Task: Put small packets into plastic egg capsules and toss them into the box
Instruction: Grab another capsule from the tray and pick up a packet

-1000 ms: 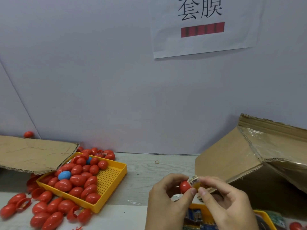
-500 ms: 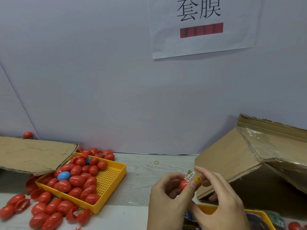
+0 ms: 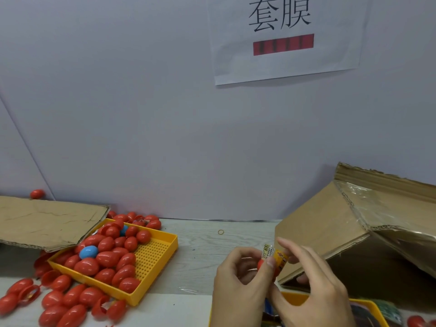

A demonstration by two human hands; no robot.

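Left hand [image 3: 238, 286], fingers curled, holds a red egg capsule [image 3: 262, 264] between thumb and fingertips above the near edge of the counter [image 3: 207, 253]. Right hand [image 3: 316, 291], its grip closed in a pinch, holds a small yellow printed packet [image 3: 274, 256] at the capsule's mouth; only a sliver of red shell shows beside the left thumb. Cardboard box [image 3: 349, 232] lies tilted just behind the hands. At left, a yellow tray [image 3: 155, 258] holds closed red capsules and a blue capsule [image 3: 88, 252].
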